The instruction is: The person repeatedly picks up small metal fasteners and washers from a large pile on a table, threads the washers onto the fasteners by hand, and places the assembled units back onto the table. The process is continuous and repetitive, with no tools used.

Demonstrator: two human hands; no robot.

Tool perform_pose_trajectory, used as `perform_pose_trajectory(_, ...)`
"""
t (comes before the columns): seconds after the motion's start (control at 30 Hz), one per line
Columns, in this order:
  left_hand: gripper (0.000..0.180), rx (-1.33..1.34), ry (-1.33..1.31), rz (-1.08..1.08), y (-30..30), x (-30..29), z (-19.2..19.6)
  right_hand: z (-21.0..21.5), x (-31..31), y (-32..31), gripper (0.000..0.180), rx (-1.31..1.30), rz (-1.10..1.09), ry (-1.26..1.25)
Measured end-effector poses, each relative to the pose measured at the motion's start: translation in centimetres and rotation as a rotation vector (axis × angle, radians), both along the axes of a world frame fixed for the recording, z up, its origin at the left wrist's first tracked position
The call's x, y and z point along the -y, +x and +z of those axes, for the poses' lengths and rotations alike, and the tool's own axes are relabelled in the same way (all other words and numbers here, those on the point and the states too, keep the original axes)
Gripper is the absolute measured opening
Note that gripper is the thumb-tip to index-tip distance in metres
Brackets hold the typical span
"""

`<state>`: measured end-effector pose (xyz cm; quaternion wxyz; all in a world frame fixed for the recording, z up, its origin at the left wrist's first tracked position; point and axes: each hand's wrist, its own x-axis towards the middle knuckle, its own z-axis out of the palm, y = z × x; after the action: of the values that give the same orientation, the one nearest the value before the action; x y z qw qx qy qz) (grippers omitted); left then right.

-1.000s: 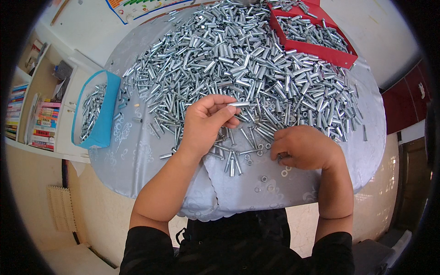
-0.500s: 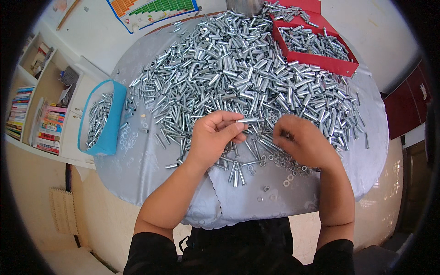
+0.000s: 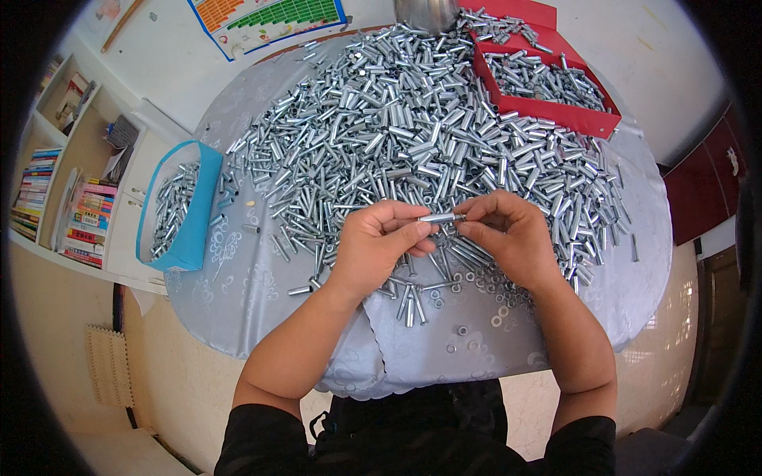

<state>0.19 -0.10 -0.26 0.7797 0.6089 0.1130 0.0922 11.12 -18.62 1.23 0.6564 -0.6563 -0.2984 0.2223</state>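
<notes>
My left hand (image 3: 379,244) pinches a short silver metal tube (image 3: 441,217) and holds it level above the table's near part. My right hand (image 3: 506,235) has its fingertips closed on the tube's right end; whether a small part sits between those fingers is hidden. Behind both hands a big heap of like metal tubes (image 3: 413,127) covers the round table with its pale blue cloth (image 3: 262,285). Loose small metal rings (image 3: 476,333) and a few tubes lie on the cloth just below my hands.
A blue box (image 3: 184,208) holding tubes stands at the table's left edge. A red tray (image 3: 556,87) with more tubes sits at the far right. A shelf with books (image 3: 63,198) is on the left. A coloured chart (image 3: 270,20) lies beyond the table.
My right hand rose from the rings on the cloth and came to the tube's end. My left hand kept the tube and shifted slightly toward the middle.
</notes>
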Motion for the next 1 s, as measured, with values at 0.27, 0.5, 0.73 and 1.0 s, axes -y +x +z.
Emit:
perform_pose_trajectory(0.27, 0.020, 0.010, -0.010, -0.084, -0.1, -0.1, 0.1, -0.3, 0.0, 0.0, 0.025, -0.127, 0.081, -0.030)
perform_pose_trajectory(0.5, 0.019, 0.037, -0.050, 0.040, 0.2, -0.7, 0.1, 0.6, 0.5, 0.5, 0.013, 0.292, 0.041, -0.263)
perform_pose_trajectory(0.73, 0.019, 0.024, -0.046, 0.053, 0.2, -0.8, 0.1, 0.8, 1.2, 0.2, 0.009, 0.875, 0.341, -0.426)
perform_pose_trajectory(1.0, 0.019, 0.029, -0.051, 0.055, 0.2, -0.7, 0.1, 0.6, 1.2, 0.2, 0.009, 0.954, 0.234, -0.490)
